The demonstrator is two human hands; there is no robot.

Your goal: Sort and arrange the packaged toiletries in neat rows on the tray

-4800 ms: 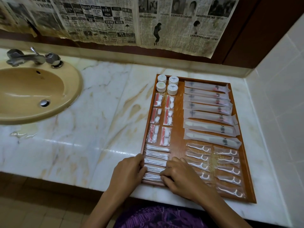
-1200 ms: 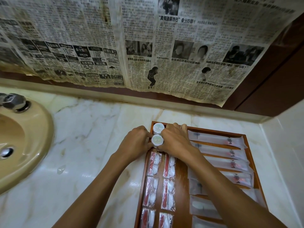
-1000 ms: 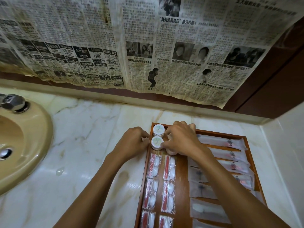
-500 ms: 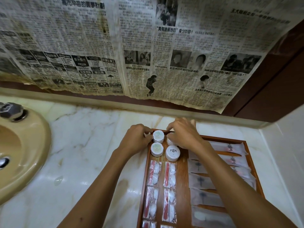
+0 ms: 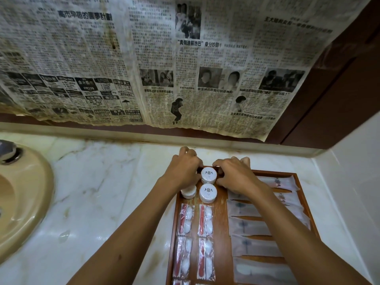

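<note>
A wooden tray (image 5: 275, 173) lies on the marble counter at the lower right. At its far left corner stand small round white jars: one far jar (image 5: 208, 174), one nearer jar (image 5: 207, 193), and a third (image 5: 188, 191) half under my wrist. My left hand (image 5: 183, 169) curls over the corner, where a fourth jar is hidden beneath it. My right hand (image 5: 236, 175) has its curled fingertips against the far jar's right side. Red-and-white packets (image 5: 203, 221) lie in two columns below the jars. Long translucent sachets (image 5: 246, 225) are stacked in rows on the right.
A tan sink (image 5: 24, 202) with a tap base (image 5: 8, 153) sits at the left. Newspaper (image 5: 144, 58) hangs over the back wall above the counter's raised edge. A white tiled wall (image 5: 349, 182) closes the right side, close to the tray.
My hands went from the tray's near end to the jars at its far corner. In the last second they shifted among the jars; the far right jar is now uncovered between them.
</note>
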